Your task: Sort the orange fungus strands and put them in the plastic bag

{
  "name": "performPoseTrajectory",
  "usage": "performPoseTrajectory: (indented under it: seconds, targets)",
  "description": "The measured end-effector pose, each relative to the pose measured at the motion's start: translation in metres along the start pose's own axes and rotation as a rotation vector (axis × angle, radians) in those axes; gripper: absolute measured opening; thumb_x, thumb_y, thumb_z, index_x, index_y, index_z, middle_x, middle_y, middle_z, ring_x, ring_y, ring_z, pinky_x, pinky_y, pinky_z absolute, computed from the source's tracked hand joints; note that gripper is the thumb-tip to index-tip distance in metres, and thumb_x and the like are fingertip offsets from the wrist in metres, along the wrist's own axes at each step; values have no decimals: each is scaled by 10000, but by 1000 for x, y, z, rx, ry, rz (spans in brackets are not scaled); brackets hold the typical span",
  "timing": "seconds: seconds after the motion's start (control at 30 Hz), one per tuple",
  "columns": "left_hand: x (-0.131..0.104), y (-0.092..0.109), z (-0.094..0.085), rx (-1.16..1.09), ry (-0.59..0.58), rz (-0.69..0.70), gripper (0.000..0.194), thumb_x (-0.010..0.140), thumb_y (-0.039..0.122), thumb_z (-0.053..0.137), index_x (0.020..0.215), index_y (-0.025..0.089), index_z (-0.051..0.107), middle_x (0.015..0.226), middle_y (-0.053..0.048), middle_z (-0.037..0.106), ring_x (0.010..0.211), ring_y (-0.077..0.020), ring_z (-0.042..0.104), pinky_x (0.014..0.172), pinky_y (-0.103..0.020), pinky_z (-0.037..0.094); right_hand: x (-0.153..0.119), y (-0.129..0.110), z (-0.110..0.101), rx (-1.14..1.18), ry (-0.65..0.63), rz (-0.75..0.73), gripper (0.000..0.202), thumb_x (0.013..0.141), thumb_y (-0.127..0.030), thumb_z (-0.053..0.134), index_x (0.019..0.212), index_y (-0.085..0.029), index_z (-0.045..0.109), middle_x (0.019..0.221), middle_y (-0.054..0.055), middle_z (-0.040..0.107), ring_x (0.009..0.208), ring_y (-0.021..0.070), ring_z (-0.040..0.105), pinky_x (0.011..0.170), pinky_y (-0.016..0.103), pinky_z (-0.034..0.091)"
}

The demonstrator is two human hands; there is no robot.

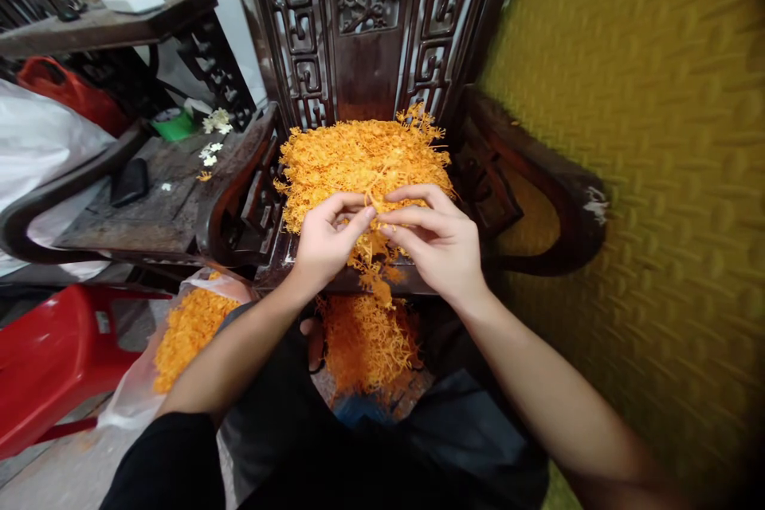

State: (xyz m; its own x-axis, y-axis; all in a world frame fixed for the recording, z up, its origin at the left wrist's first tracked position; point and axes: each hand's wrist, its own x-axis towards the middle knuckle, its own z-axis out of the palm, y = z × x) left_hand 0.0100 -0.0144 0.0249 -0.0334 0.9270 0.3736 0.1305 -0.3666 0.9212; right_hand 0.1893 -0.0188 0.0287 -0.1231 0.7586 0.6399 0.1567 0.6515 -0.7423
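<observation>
Orange floral pieces (pixel 376 263) pinched between the fingertips of my left hand (pixel 335 235) and my right hand (pixel 439 235), a linked cluster of them hanging below over the front edge of the carved wooden chair (pixel 370 80). Directly behind my fingers, a dense orange heap (pixel 358 151) covers much of the seat; a second orange pile (pixel 367 343) lies lower, between my legs, and a translucent plastic bag (pixel 135 390) of similar pieces stands beside the red plastic chair (pixel 45 358).
</observation>
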Motion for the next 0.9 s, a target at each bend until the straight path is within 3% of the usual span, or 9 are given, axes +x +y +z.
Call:
performPoseTrajectory:
  seconds: [0.1,0.2,0.43,0.5,0.57,0.63,0.73,0.83,0.9]
  targets:
    - [-3,2,-1,111,-39,53,186,884,337,737,935,160,758,868,-52,771,697,-120,647,580,-223,484,0,1,4,69,30,130,143,861,-203,813,974,-279,852,1172,60,771,1090,220,732,924,403,614]
    - [-5,3,-2,127,-79,42,172,900,330,726,913,159,746,807,-37,751,646,-110,622,557,-221,464,1,1,7,149,26,174,111,844,-186,818,924,-255,852,959,41,802,923,192,753,850,364,622]
    - [-3,12,-5,-209,-133,-155,245,815,351,836,809,164,678,608,16,647,496,-86,572,493,-219,466,14,8,-4,166,228,328,160,657,-150,930,702,-188,781,711,11,747,642,137,685,617,272,564]
    - [3,15,-18,-265,-59,-185,285,749,353,890,782,168,676,587,25,627,455,-75,535,439,-211,431,24,24,-23,185,338,306,177,644,-131,929,674,-189,765,683,14,736,613,131,680,594,264,562]
    - [10,17,-35,-273,67,-162,280,723,338,906,790,174,689,615,21,642,467,-71,542,429,-205,431,31,41,-44,288,552,275,219,630,-145,939,646,-201,728,627,-1,711,541,123,660,523,250,547]
    - [14,17,-46,-275,124,-166,252,728,316,898,805,179,702,652,12,664,497,-75,569,433,-202,443,31,51,-55,354,595,270,243,638,-180,953,705,-210,722,641,-16,710,534,119,663,533,252,578]
    - [11,12,-43,-292,4,-260,248,734,301,893,846,162,721,739,-23,723,521,-82,604,448,-207,471,19,43,-43,395,322,404,325,642,-232,971,905,-223,780,752,3,768,625,147,726,621,289,642]
    - [4,7,-28,-305,-119,-331,297,744,287,890,939,145,717,876,-69,779,562,-91,641,507,-226,530,6,23,-16,504,95,526,327,635,-285,982,890,-212,791,798,18,781,706,162,758,730,327,679]
    - [1,6,-22,-306,-145,-341,310,760,286,879,960,144,690,890,-69,775,582,-96,654,522,-226,538,3,14,-5,597,38,587,349,606,-311,997,852,-203,774,790,11,768,707,160,755,744,337,688]
